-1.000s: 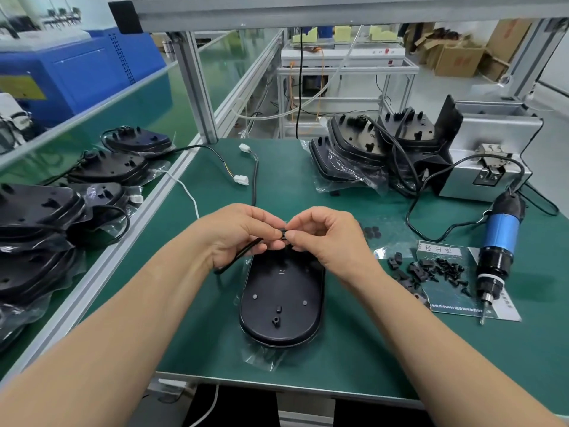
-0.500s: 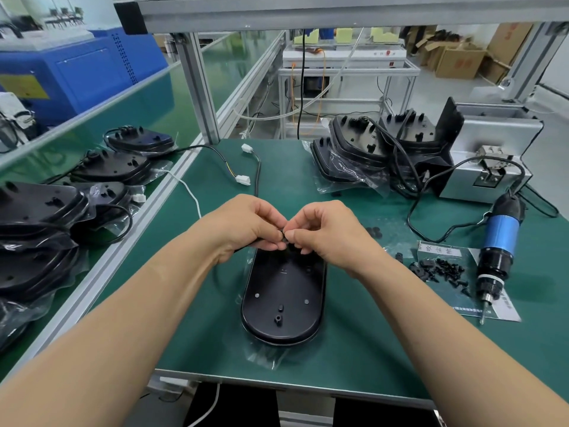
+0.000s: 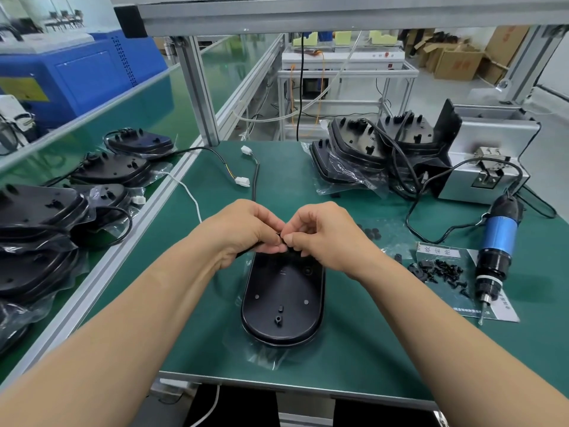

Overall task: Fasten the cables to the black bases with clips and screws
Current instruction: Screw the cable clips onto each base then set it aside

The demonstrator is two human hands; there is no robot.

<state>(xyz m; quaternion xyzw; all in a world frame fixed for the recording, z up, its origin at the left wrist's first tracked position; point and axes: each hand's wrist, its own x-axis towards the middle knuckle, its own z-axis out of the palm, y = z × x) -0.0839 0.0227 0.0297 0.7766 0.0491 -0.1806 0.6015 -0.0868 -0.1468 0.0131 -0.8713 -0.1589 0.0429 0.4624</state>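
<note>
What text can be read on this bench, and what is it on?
"吹尘" plus a third character I can't make out: white strip of the printed sheet under the screws.
Small print along that sheet's near edge: too small to read.
Red print on the cardboard box: blurred.
Yellow label on the blue machine: unreadable.
</note>
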